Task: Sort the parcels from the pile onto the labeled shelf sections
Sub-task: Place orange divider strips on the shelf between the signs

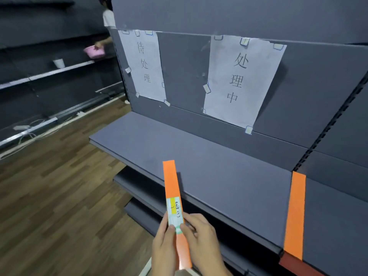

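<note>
The left grip (pixel 163 248) and the right grip (pixel 201 236) both hold the near end of a long orange parcel (pixel 172 180), thumbs on its white-and-green label (pixel 175 215). The parcel's far end reaches over the front edge of the grey shelf (pixel 209 156). Two paper signs (pixel 241 76) hang on the back panel above, and an orange strip (pixel 295 216) crosses the shelf to the right.
</note>
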A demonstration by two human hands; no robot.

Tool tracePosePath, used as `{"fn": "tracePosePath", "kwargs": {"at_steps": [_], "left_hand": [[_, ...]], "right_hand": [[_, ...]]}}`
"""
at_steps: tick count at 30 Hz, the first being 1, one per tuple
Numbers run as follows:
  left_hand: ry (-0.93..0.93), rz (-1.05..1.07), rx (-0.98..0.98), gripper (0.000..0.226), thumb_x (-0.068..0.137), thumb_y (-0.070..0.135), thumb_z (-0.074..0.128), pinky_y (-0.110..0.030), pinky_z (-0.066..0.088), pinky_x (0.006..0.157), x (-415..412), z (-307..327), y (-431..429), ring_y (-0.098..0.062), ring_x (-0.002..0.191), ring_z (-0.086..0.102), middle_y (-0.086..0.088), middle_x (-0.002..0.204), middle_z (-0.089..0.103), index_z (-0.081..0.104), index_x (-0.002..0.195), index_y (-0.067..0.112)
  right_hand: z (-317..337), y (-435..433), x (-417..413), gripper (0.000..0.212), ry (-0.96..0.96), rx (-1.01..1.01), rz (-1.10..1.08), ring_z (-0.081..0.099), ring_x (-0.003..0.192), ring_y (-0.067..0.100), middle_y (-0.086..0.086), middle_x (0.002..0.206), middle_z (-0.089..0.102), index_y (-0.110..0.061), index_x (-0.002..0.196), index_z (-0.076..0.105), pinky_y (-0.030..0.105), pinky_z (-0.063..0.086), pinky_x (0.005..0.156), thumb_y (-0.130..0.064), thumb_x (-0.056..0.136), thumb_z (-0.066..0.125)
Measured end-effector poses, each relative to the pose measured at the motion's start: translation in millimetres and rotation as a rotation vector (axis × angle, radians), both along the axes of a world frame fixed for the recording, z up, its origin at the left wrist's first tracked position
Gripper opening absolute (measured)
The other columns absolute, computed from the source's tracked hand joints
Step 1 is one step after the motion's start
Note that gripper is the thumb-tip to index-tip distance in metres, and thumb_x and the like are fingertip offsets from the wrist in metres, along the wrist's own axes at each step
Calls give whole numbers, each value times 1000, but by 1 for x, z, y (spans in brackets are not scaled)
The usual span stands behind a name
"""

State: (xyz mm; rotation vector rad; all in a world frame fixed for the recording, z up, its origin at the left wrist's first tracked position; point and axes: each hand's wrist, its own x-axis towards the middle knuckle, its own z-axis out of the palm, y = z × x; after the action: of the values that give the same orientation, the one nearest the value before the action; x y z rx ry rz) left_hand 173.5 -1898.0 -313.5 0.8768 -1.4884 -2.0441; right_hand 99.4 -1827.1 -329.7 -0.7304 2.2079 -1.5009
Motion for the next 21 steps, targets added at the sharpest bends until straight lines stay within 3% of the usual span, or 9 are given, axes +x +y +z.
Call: {"fn": "tracePosePath", "kwargs": {"at_steps": [2, 4, 5, 7, 9, 13, 17, 21], "left_hand": [[-45, 11, 49, 34, 91, 0, 46, -25, 56, 76, -14, -8, -36, -13, 89, 70, -6, 108, 71, 64, 115, 15], [-173, -83, -83, 43, 81, 22, 48, -37, 51, 92, -27, -18, -80, -16, 104, 64, -4, 116, 64, 63, 120, 32], [-222, -153, -176, 45, 80, 25, 45, -37, 49, 91, -33, -23, -102, -16, 103, 62, -7, 112, 61, 62, 119, 38], [-262, -289, -329, 40, 85, 19, 41, -25, 46, 74, -50, -28, -143, -15, 86, 58, -18, 99, 56, 66, 110, 39], [-314, -346, -475, 38, 92, 13, 39, -18, 37, 62, -67, -31, -178, -14, 79, 52, -18, 91, 55, 66, 102, 37], [-358, -495, -705, 36, 96, 9, 42, -15, 36, 68, -103, -35, -238, -19, 96, 54, -4, 88, 58, 66, 113, 29], [-387, -590, -854, 35, 98, 11, 42, -11, 34, 66, -139, -35, -272, -6, 81, 47, 2, 82, 48, 62, 123, 27], [-424, -649, -922, 33, 97, 8, 43, -22, 28, 69, -167, -42, -301, -15, 86, 44, -1, 83, 48, 64, 120, 19]], "right_hand": [[-3, -30, -8, 35, 14, -14, -53, 61, 93, 0, -16, 99, 63, -28, 112, 72, 12, 47, 76, -4, 87, 62], [-8, -65, -20, 36, 21, -28, -121, 61, 92, -1, -17, 99, 64, -29, 111, 72, 16, 49, 79, -4, 86, 62], [-9, -82, -24, 36, 16, -23, -151, 61, 91, -3, -16, 99, 64, -28, 111, 72, 15, 48, 80, -4, 86, 62], [-8, -112, -34, 35, 19, -12, -203, 60, 90, -5, -15, 99, 64, -27, 112, 72, 10, 45, 79, -4, 88, 62], [-10, -142, -45, 33, 22, 23, -247, 59, 90, -6, -13, 99, 64, -26, 113, 71, 8, 43, 80, -5, 89, 61], [-14, -193, -66, 28, 12, 96, -386, 63, 94, 11, -9, 96, 61, -21, 114, 71, 26, 48, 88, -9, 90, 61], [-22, -228, -93, 26, 11, 214, -463, 63, 98, 18, 1, 107, 67, -21, 114, 70, 26, 45, 86, -14, 91, 61], [-32, -260, -118, 23, -5, 300, -479, 66, 98, 20, 1, 108, 71, -20, 111, 72, 31, 49, 83, -18, 90, 62]]}}
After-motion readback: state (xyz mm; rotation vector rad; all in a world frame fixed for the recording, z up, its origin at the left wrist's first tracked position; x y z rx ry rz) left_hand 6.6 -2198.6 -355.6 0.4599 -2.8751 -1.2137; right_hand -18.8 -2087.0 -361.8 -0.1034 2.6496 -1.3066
